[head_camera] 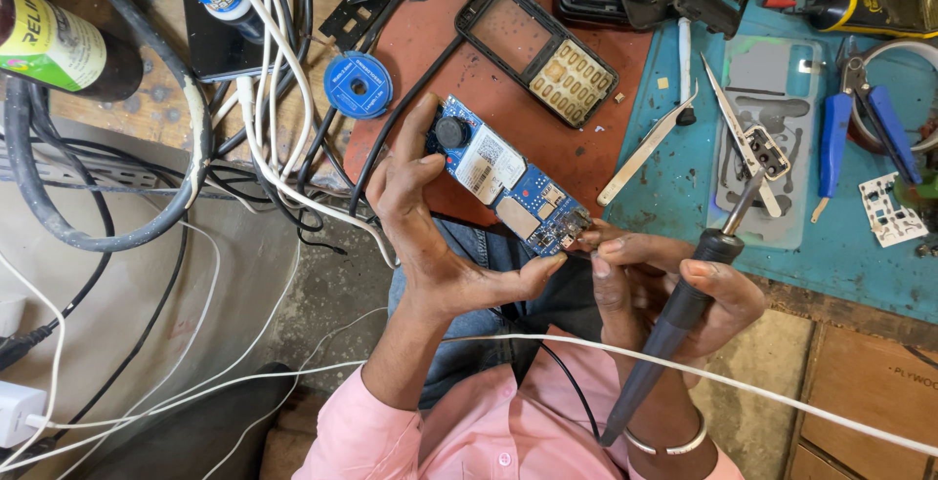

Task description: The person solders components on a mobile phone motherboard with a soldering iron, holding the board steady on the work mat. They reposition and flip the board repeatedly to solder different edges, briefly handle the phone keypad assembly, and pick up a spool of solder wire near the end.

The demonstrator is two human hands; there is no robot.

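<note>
My left hand (430, 236) grips a blue phone circuit board (508, 187) by its edges, holding it tilted above the red mat. On the board are a round black part at its upper end and silver shields. My right hand (674, 290) holds a dark soldering iron (674, 319) like a pen, tip pointing up toward the teal mat, while its fingertips touch the board's lower end. A silver bangle circles my right wrist.
A black phone frame with keypad (537, 50) lies on the red mat (420, 80). Tweezers (647, 148), blue-handled pliers (860, 133), a grey tray (772, 138) and small parts sit on the teal mat (850, 255). Tangled white and black cables (264, 119), a blue solder spool (358, 84) and bottles lie left.
</note>
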